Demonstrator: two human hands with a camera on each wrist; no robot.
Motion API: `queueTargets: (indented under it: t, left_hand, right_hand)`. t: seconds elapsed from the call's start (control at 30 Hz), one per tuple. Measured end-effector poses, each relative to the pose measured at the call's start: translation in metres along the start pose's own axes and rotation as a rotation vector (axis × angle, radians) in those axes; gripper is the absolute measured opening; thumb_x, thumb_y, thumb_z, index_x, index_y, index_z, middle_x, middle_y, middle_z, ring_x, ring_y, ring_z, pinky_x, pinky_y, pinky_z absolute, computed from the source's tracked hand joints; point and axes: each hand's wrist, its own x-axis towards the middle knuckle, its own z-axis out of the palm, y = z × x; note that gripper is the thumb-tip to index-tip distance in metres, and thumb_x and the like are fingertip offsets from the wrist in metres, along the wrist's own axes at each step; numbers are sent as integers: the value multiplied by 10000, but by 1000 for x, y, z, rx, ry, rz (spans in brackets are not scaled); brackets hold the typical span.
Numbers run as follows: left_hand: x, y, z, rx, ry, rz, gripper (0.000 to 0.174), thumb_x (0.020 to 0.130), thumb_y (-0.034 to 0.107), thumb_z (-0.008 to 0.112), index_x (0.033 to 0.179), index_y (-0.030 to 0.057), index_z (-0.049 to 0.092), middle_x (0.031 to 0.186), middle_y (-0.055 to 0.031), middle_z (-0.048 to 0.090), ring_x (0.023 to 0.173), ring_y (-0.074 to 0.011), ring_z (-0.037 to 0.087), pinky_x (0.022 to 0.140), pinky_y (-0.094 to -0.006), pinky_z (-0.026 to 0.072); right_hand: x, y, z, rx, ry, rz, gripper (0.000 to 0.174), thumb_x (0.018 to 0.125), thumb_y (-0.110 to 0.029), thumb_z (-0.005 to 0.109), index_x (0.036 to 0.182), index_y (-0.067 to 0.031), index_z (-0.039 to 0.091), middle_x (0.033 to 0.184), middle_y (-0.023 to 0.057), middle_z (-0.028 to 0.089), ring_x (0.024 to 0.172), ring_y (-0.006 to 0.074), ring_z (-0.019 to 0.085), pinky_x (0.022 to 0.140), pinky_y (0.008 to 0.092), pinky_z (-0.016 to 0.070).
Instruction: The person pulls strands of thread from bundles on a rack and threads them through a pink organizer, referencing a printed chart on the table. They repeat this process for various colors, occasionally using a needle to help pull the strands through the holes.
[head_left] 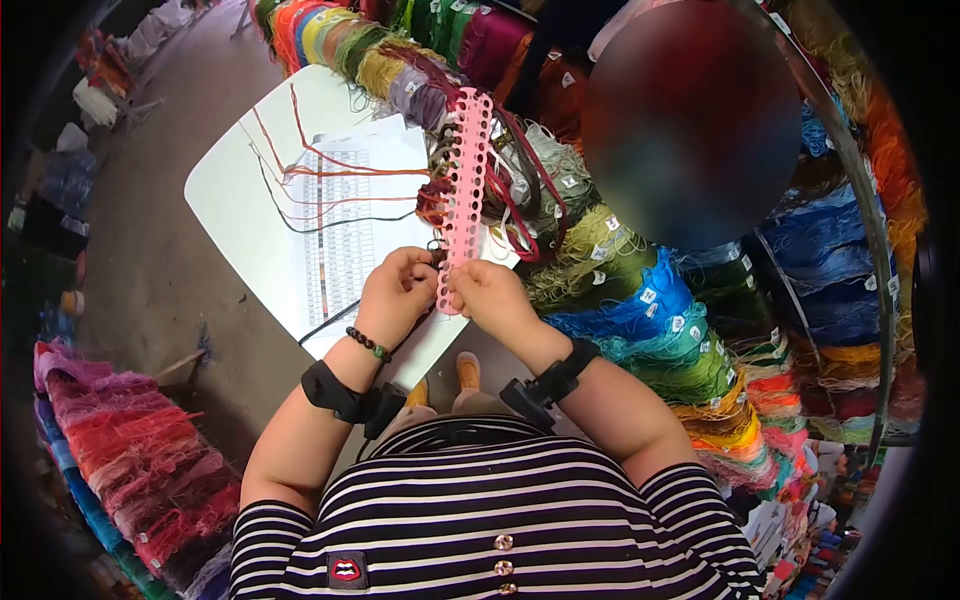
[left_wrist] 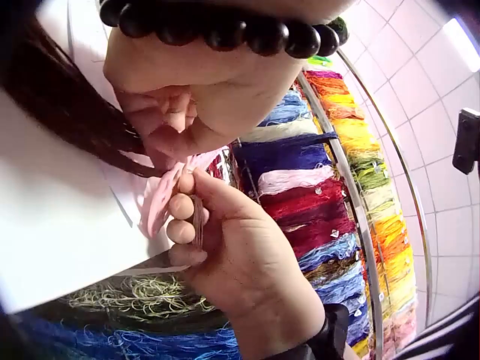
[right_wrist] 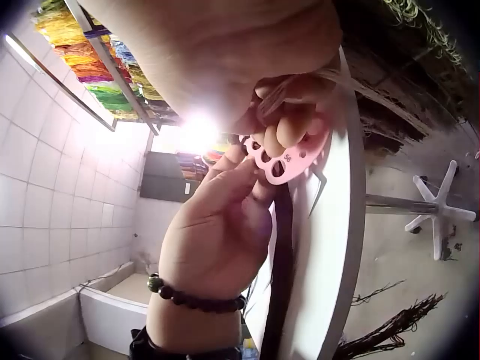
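Right hand (head_left: 495,300) pinches the near end of the pink card (head_left: 465,180), thumb against fingers; in the left wrist view a thin pale strand (left_wrist: 199,221) also lies across its curled fingers. Left hand (head_left: 400,290) pinches the dark thread (left_wrist: 75,112) where it meets the card's edge; exact contact hidden behind the fingers.

Card: long, narrow, holes down both long sides, a small printed number near the held end. It lies lengthwise away from the body, along the side of the desk (head_left: 230,190) nearest the skeins (head_left: 605,240). Whether the near end is raised off the desk, cannot tell. Judged light and thin, fairly stiff but able to flex, smooth; rims of the holes probably the weak spots. Best hold: flat pinch at the near end, clear of the hole in use.

Dark thread: a loose bunch, judged soft, limp, nearly weightless, apt to splay and snag. Best hold: tightly, close to the hole, strands kept together.

Farther out: red loops (head_left: 432,205) bunch at the card's left edge; thin red strands (head_left: 370,172) run left over printed sheets (head_left: 385,150). Drag on these could tug the card askew.
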Motion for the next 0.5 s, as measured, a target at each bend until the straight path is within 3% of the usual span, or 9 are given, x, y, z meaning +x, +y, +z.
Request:
queueTargets:
  t: [0.1,0.2,0.3,0.4,0.5]
  left_hand:
    - [0,-1,-1,12,-40,15,342,866,-51,580,1198,-13,503,909,-27,623,802,-65,585,695,-194,489]
    - [-3,5,0,289,16,99,390,854,-28,602,1228,17,505,916,-57,641,789,-90,613,688,-224,503]
    - [-11,18,7,879,175,324,396,853,13,614,1237,46,523,966,-106,657,735,-136,637,660,-260,512]
    - [-16,21,1,789,295,349,361,863,49,609,1219,50,546,962,-136,670,702,-178,649,659,-284,517]
    - [-18,21,-2,610,235,155,308,863,108,599,1166,57,581,852,-136,684,684,-263,652,643,-353,520]
  right_hand:
    - [-4,-5,2,21,-1,3,295,920,-244,560,820,19,647,665,98,661,599,159,637,586,308,498]
    - [-3,1,7,60,1,-24,293,919,-240,558,810,18,643,668,100,661,587,159,625,580,313,495]
    - [2,10,7,15,10,-34,293,920,-237,561,791,17,634,667,95,658,571,153,606,572,309,487]
    - [1,4,3,44,18,-7,295,920,-237,567,773,13,625,661,81,650,562,145,592,566,300,477]
    - [-1,4,1,96,5,19,289,919,-239,573,786,10,636,663,71,650,564,137,589,565,291,473]
